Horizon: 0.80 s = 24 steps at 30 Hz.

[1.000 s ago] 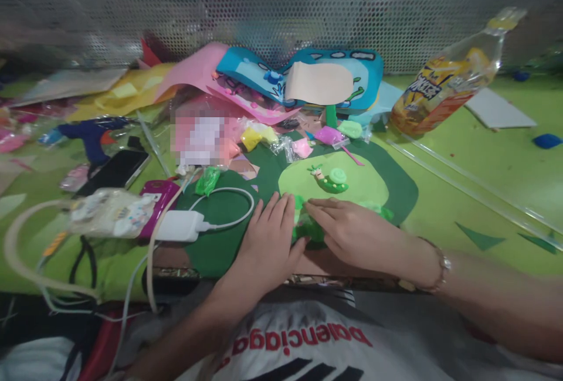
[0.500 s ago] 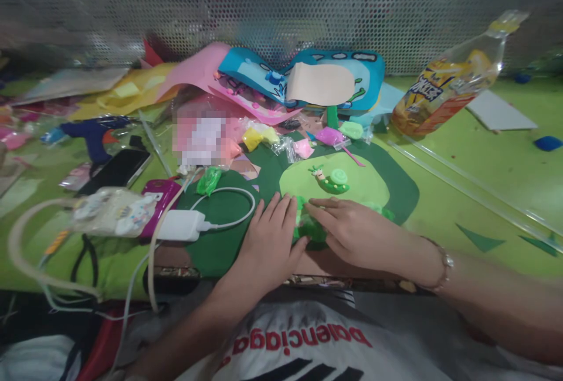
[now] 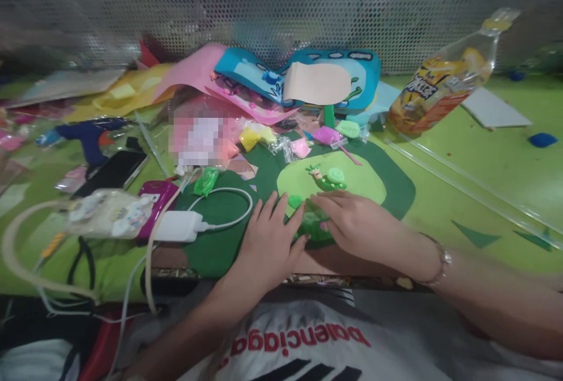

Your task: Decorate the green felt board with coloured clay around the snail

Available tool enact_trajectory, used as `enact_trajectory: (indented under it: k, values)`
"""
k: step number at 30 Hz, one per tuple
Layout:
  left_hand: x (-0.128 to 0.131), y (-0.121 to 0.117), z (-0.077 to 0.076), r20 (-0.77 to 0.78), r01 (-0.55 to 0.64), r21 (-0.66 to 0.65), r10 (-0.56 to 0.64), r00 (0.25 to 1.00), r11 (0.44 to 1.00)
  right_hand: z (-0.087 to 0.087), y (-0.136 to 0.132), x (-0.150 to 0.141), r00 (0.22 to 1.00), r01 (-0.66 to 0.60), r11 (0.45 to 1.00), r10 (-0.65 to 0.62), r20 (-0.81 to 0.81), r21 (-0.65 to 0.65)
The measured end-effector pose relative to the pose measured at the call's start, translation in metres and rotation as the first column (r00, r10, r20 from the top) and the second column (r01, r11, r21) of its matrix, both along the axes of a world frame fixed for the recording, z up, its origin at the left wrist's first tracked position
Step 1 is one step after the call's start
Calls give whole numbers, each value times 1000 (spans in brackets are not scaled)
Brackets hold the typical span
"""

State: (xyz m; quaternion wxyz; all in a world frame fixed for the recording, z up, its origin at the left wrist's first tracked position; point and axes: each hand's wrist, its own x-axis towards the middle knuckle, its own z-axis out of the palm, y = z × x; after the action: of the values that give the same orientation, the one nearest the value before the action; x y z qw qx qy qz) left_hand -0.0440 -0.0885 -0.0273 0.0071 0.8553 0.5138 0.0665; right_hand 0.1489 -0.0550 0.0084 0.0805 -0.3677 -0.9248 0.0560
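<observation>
My left hand [image 3: 269,240] rests over a dark green sheet [image 3: 220,252], fingers spread and thumb held apart. Opposite it, my right hand [image 3: 372,225] reaches in from the right with fingers stretched out, their tips near green modelling clay. Between the hands lies this darker green clay piece [image 3: 313,225], partly covered by my fingers, with a small pink spot by my right fingers. A bright green clay lump [image 3: 295,200] sits just above my left fingertips. On the light green oval [image 3: 294,176] beyond stands a clay snail [image 3: 332,178] with a spiral shell.
Bagged clay in yellow [image 3: 249,139], pink [image 3: 300,148] and purple [image 3: 326,135] lies behind the oval. A bottle [image 3: 440,91] leans at right near clear rods [image 3: 484,190]. Leftward are a white charger [image 3: 178,226], a phone [image 3: 116,173] and a blue glue gun [image 3: 90,140].
My fingers have shifted slightly, baring the bright green lump and more of the darker clay between my hands. The whole view has moved a little.
</observation>
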Motion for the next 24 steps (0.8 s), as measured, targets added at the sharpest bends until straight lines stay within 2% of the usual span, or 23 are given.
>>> enact_trajectory:
  k: [9,14,20,24]
  values:
    - [-3,-2,-2,19,-1,-9,1,1000,1000,-2,0,0,993,-118,989,117,21,85]
    - [0,-2,-1,7,-10,-14,10,1000,1000,-3,-1,0,979,-202,977,199,50,69]
    - [-1,-2,-3,27,-25,2,25,999,1000,-4,2,1,994,-106,993,108,-31,41]
    - [-1,-1,-1,2,-19,2,19,1000,1000,-5,4,0,996,-92,995,92,4,24]
